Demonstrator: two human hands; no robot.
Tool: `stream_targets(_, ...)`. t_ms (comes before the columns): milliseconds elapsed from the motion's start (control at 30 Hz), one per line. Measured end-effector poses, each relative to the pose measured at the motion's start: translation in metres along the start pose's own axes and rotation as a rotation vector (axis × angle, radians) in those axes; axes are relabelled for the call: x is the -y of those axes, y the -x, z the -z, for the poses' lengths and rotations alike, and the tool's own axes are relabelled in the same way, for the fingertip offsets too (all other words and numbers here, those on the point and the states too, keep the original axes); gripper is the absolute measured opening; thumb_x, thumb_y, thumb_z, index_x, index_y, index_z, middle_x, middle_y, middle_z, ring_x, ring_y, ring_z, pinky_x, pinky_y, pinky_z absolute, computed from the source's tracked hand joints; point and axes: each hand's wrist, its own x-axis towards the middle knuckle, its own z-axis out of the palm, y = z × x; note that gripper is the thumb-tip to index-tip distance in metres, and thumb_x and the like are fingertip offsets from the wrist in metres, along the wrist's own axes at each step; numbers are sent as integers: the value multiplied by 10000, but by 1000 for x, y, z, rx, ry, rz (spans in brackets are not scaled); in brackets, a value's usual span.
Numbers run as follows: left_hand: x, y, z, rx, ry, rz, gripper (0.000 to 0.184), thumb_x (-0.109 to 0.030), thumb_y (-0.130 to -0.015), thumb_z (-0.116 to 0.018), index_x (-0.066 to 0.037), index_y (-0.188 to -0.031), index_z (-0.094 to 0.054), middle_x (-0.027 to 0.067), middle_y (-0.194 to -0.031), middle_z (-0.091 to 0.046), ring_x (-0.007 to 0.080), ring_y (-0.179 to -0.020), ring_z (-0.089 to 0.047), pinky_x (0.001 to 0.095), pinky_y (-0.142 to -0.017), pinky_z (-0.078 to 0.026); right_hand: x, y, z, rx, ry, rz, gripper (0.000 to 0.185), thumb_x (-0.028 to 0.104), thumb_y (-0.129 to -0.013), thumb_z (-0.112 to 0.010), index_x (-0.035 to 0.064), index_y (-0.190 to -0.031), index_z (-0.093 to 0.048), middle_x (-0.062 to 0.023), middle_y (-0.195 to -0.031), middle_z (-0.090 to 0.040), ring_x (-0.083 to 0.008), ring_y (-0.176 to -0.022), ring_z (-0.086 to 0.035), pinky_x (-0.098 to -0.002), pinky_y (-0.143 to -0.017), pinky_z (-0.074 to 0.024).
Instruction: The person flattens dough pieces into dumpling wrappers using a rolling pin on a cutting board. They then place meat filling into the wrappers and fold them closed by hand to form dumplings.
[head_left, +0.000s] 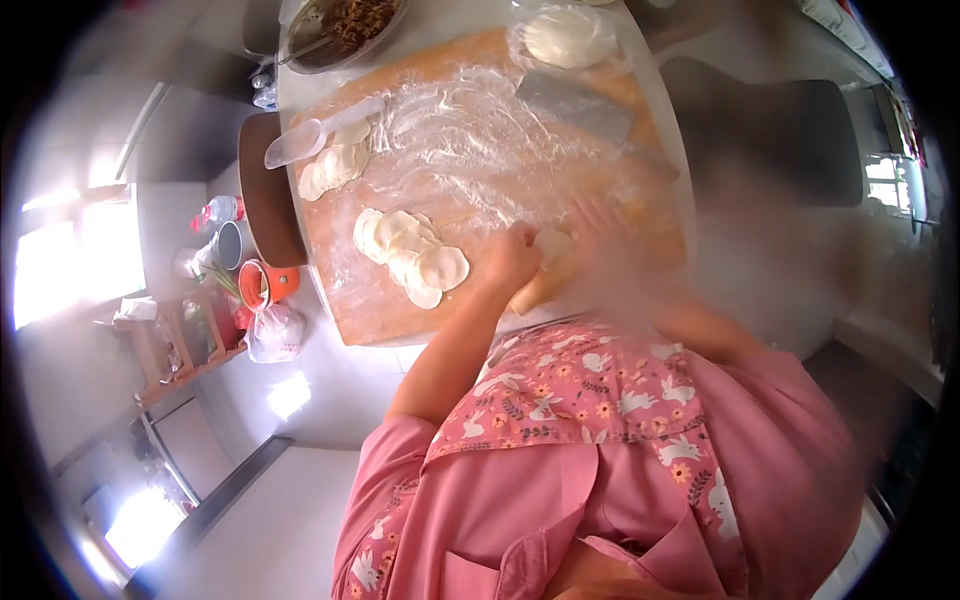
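My left hand is closed at the near side of the floured wooden board, its fingertips pinching the edge of a small round dough wrapper. Just right of it, my right hand lies with its fingers stretched out flat, partly blurred by a smear on the lens. A wooden rolling pin slants beside the wrapper, and its far end disappears under my right palm. Left of my hands, several overlapping round wrappers lie on the board, with a smaller pile of wrappers farther away.
Flour covers the board. A grey dough scraper blade lies at the back right, near covered dough. A clear scoop rests at the left edge. Beyond stands a bowl of brown filling. An orange bucket is on the floor.
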Motion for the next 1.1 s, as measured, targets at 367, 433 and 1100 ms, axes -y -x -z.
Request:
stream_targets(367,28,-22,1,-129,-112,-118,226,-177,-816,-529,-16,-927,-642,228,-884,-656,374,-819,-644,438,-721,-503,-2,28,-5,-34,-72,37,492,247,-869,-496,43,-1315,-452,-137,-1374,-436,-285,-1245,-415,-451,-1026,-299)
stream_targets(433,37,-20,0,-57,47,-40,239,-167,-802,-556,11,-943,-631,231,-886,-658,373,-815,-647,420,-709,-504,-3,33,2,59,-76,58,498,248,-872,-498,42,-1322,-444,-138,-1385,-424,-290,-1247,-412,-454,-1029,-295)
stream_targets(1100,79,62,62,-584,-167,47,174,-179,-863,-519,-53,-915,-627,204,-844,-648,398,-807,-617,472,-704,-478,-29,39,7,76,-208,269,414,205,-770,-646,120,-1158,-528,-80,-1277,-509,-264,-1206,-444,-434,-1003,-302)
